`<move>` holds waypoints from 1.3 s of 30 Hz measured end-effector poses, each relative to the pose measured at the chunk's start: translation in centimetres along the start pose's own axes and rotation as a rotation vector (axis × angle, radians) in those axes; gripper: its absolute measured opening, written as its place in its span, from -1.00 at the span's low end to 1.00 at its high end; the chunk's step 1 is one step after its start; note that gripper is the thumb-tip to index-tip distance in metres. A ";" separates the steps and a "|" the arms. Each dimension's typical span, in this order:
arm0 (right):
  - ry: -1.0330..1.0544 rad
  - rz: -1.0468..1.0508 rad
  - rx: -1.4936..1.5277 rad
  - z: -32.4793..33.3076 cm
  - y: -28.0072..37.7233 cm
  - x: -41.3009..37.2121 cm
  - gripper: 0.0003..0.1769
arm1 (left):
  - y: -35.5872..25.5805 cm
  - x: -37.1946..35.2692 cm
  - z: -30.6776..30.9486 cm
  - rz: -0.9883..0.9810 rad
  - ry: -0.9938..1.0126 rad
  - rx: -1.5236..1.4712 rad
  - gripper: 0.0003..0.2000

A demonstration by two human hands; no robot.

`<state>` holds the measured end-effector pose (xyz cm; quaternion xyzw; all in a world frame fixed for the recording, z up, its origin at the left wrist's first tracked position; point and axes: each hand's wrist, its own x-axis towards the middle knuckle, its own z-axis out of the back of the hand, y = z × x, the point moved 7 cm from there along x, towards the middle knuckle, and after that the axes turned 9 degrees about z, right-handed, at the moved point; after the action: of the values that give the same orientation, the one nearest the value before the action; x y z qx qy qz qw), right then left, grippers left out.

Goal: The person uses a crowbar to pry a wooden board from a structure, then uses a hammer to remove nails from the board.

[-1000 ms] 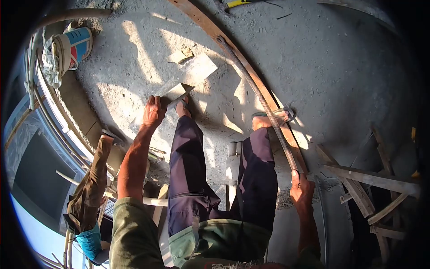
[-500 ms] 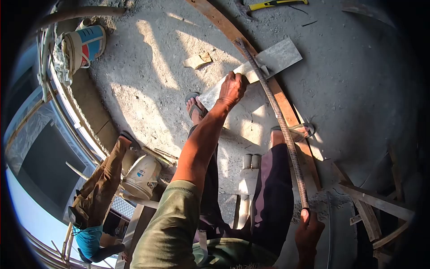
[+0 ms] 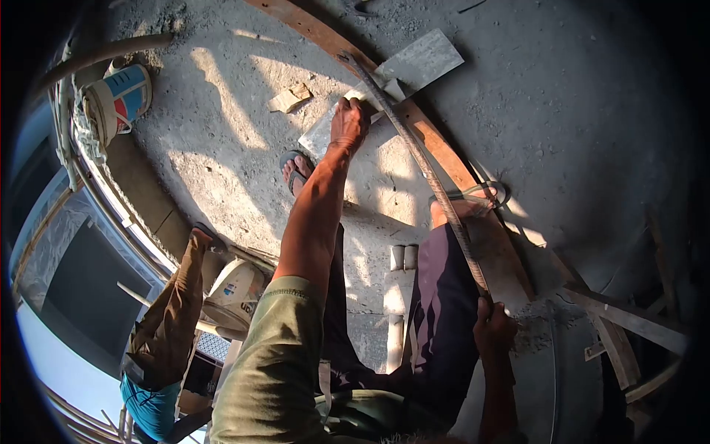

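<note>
Okay, ridged metal bar (image 3: 427,170) sits mid-scene, long axis running from near right to far left; far tip, looks forked, points far left and overlaps the brown plank (image 3: 452,169), contact unclear. Right hand (image 3: 495,327) has its fingers wrapped around the bar's near end, thumb along it. Flat grey panel (image 3: 425,63) passes beneath the bar and across the plank, long axis near left to far right, so crosswise to both. Left hand (image 3: 350,126) is at the panel's middle, just left of the bar, fingers curled down; can't tell how tightly they grip, tips hidden. Plank runs roughly alongside the bar, far left to near right; right foot (image 3: 473,201), in a slipper, overlaps it. Left foot (image 3: 294,172), also in a slipper, is near the panel's near-left end. Broken chunk (image 3: 291,98) lies on the floor left of the left hand. Further out: colourful bucket (image 3: 124,96) far left, white bucket (image 3: 233,292) near left, another person (image 3: 159,325) in brown trousers beside it, timber pieces (image 3: 629,318) near right.
</note>
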<state>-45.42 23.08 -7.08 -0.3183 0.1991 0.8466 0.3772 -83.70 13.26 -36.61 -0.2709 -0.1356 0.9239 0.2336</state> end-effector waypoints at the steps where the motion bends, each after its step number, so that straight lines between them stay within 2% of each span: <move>1: -0.043 0.053 -0.048 0.7 0.1 -0.5 -0.55 | 0.1 0.0 -0.4 0.010 0.010 0.010 -0.77; 4: -0.040 0.045 -0.021 1.2 -0.1 0.0 -0.54 | 2.1 1.0 -2.4 -0.056 -0.058 0.036 -0.76; 5: -0.139 0.131 -0.101 1.6 0.0 0.1 -0.54 | 1.4 0.7 -1.6 -0.009 -0.066 0.042 -0.77; 8: -0.190 0.171 -0.060 1.6 -0.5 0.3 -0.53 | 0.8 0.7 -1.2 -0.033 -0.079 0.023 -0.78; 9: -0.163 0.146 -0.031 1.1 -0.8 0.6 -0.52 | 0.1 0.3 -0.5 -0.010 -0.060 0.040 -0.78; 10: -0.140 0.144 -0.021 -0.1 -1.0 0.5 -0.52 | 0.8 0.7 -1.3 -0.090 -0.048 0.037 -0.78; 12: -0.040 0.092 0.011 -2.4 -2.2 1.2 -0.52 | 1.2 0.6 -1.7 -0.097 -0.055 0.058 -0.80; 14: -0.034 0.078 -0.005 -1.9 -2.1 1.2 -0.53 | 1.2 0.9 -1.9 -0.055 -0.057 0.091 -0.82; 15: -0.015 0.067 0.000 -1.2 -2.0 0.7 -0.54 | 0.8 0.7 -1.7 -0.016 0.010 0.032 -0.80; 16: -0.025 0.073 0.016 -0.8 -1.6 1.0 -0.54 | 0.8 0.7 -1.6 -0.001 -0.010 0.036 -0.79; 18: -0.066 0.079 0.020 -0.6 -2.5 2.0 -0.55 | 2.7 1.8 -3.3 -0.098 -0.050 0.046 -0.77; 19: -0.114 0.127 -0.038 -0.4 -2.7 2.1 -0.54 | 1.0 1.3 -1.4 0.036 -0.062 0.050 -0.75; 20: -0.132 0.166 -0.092 -0.6 -2.7 1.2 -0.54 | 0.4 1.5 -0.7 0.037 -0.042 0.056 -0.75; 22: -0.031 0.100 -0.046 -1.0 -3.1 1.6 -0.54 | 0.3 1.0 -1.1 -0.009 0.043 0.031 -0.73; 24: -0.032 0.083 0.001 -2.4 -3.5 1.9 -0.52 | 0.2 0.9 -1.2 -0.099 -0.019 0.071 -0.73; 26: -0.040 0.063 -0.015 -3.5 -4.0 0.7 -0.51 | 0.4 0.9 -1.7 0.006 0.144 -0.035 -0.74; 27: -0.045 0.063 0.015 -4.0 -3.8 0.8 -0.51 | -0.4 0.6 -0.7 -0.088 0.011 0.145 -0.75; 28: -0.048 0.068 0.036 -4.4 -3.8 1.5 -0.50 | 0.9 1.3 -1.6 -0.089 0.006 0.119 -0.76; 30: -0.032 0.055 -0.010 -3.1 -3.7 0.8 -0.51 | -0.7 1.2 -0.5 -0.042 0.071 0.059 -0.74; 32: -0.035 0.070 -0.039 -2.4 -4.0 2.0 -0.52 | -0.8 1.0 -0.3 -0.037 0.067 0.162 -0.73; 34: -0.143 0.143 -0.079 -2.5 -5.1 2.4 -0.55 | -1.4 0.9 -0.2 -0.079 0.012 0.159 -0.72; 35: -0.212 0.198 -0.167 -2.8 -5.7 3.0 -0.60 | -1.3 1.6 -0.3 -0.081 0.050 0.089 -0.74; 36: -0.197 0.193 -0.271 -2.1 -5.6 3.5 -0.65 | -0.8 1.1 -0.8 -0.068 0.098 0.011 -0.76; 38: -0.105 0.198 -0.291 -3.8 -8.1 5.4 -0.67 | -1.7 -0.8 -1.3 -0.072 0.096 0.018 -0.75; 39: -0.417 0.310 -0.288 -4.6 -9.8 3.7 -0.66 | -1.9 1.3 -0.1 -0.104 0.030 0.053 -0.74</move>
<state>-38.04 28.62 -13.90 -0.1534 0.0411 0.9608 0.2272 -83.90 15.52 -36.56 -0.2709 -0.1214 0.9097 0.2904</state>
